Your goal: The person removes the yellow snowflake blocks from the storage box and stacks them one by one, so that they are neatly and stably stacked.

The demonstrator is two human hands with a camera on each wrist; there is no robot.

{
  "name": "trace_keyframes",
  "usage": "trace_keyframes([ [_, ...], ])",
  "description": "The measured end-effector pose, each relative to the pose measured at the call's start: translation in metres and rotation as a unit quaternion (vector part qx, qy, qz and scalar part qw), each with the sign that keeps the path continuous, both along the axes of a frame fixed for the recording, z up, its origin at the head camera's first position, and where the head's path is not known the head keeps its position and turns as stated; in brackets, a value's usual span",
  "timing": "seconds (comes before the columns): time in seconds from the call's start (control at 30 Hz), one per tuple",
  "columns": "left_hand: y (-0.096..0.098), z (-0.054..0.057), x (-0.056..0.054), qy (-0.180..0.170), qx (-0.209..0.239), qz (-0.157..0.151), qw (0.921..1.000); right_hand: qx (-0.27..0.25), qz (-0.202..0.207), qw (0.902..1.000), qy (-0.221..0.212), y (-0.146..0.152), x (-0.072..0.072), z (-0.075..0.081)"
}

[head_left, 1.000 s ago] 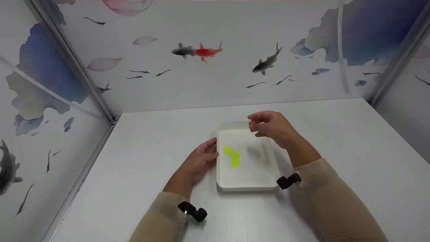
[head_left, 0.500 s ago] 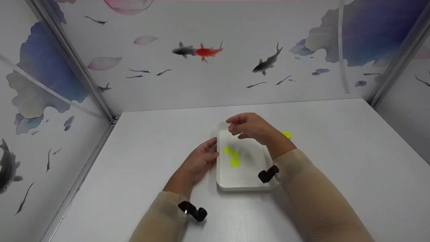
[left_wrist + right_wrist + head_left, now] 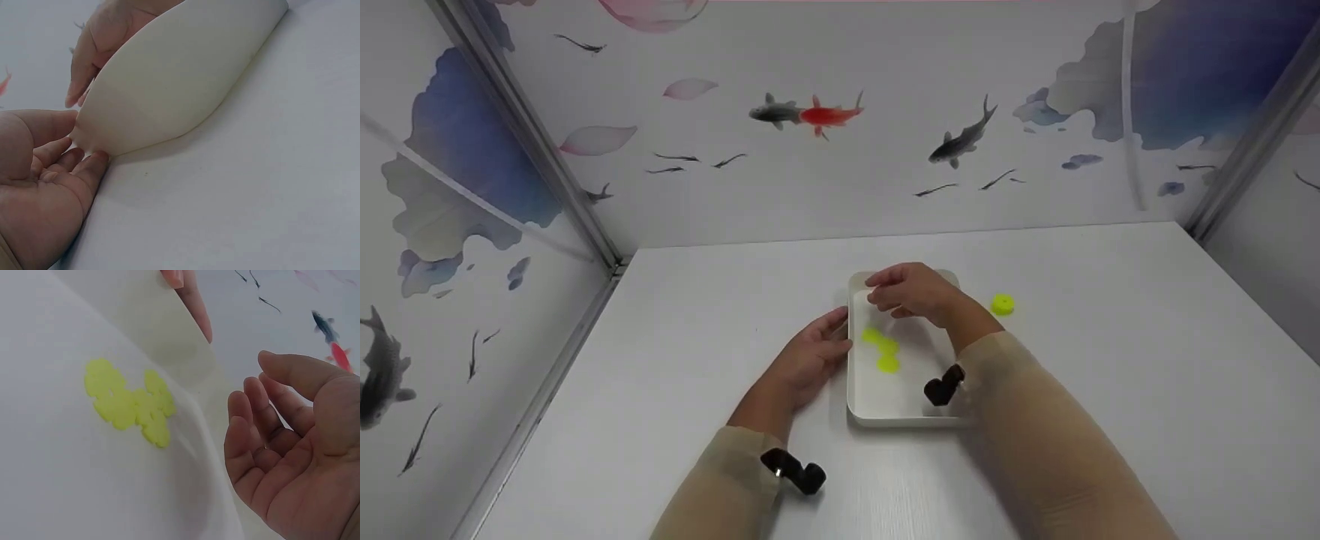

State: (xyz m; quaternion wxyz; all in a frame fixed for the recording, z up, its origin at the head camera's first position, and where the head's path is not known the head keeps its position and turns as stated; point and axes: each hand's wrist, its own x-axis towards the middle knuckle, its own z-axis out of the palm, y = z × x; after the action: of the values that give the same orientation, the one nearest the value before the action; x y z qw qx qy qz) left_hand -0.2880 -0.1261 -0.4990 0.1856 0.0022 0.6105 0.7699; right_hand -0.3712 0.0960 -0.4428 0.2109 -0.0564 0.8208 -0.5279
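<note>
A white rectangular tray (image 3: 904, 421) sits on the table, holding several flat yellow flower-shaped pieces (image 3: 152, 408) that lie touching in its left half. My left hand (image 3: 806, 356) rests at the tray's left side, with thumb and fingertips against the outer wall in the left wrist view. Over the tray's far part hovers my right hand (image 3: 915, 292). Its fingers are loosely bent with nothing between them, as the palm (image 3: 298, 461) in the right wrist view shows. Right of the tray, a round yellow piece (image 3: 1003, 304) lies on the table.
The white table (image 3: 697, 322) meets a back wall (image 3: 840, 195) painted with fish and petals. Side panels with metal posts (image 3: 532, 142) close it in. Small black devices (image 3: 795, 470) are fixed at both cuffs.
My right hand has moved left over the tray, then slightly down. The round yellow piece right of the tray, hidden behind my right arm before, now shows fully. My left hand stays put.
</note>
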Motion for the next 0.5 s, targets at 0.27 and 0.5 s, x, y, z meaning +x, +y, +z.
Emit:
trace_keyframes([
  [0.27, 0.0, -0.001, -0.001, 0.0, 0.005, -0.006, 1.0, 0.073, 0.035, 0.9964, 0.022, -0.002, -0.002, -0.015],
  [0.5, 0.0, 0.0, 0.0, 0.007, 0.007, -0.009, 0.9999, 0.126, 0.073, 0.9888, 0.03, -0.002, 0.001, -0.019],
])
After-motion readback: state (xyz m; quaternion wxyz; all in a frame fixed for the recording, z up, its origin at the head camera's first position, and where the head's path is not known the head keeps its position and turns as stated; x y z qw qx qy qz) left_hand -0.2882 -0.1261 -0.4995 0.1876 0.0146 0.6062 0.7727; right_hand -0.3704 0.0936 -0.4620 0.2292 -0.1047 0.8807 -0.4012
